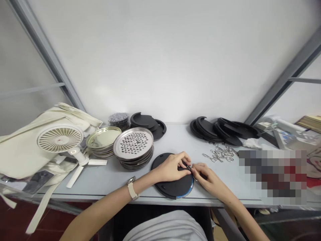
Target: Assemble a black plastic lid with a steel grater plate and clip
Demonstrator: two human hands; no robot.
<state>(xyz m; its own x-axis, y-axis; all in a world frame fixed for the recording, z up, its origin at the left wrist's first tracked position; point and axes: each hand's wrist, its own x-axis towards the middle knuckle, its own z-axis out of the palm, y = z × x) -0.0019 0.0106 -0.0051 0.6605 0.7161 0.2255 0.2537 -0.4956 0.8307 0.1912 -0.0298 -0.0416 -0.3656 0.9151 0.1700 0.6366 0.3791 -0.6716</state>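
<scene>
A black round disc (173, 188) with a blue strip along its right rim lies flat near the table's front edge. My left hand (174, 166) rests over it, thumb and fingers closed in a pinch at its right side. There, a small metal clip (189, 167) shows between the fingertips, partly hidden. From the right, my right hand (208, 179) meets it, thumb and forefinger pinched at the same small piece by the rim. Beyond my right hand lies a loose pile of silvery metal clips (220, 153).
To the left stand a stack of metal discs with a perforated top (133, 143), gold-coloured lids (104, 138) and a white handheld fan (60, 139) near a cream bag (25, 150). Black round trays (144, 121) and more black trays (213, 130) lie along the back wall.
</scene>
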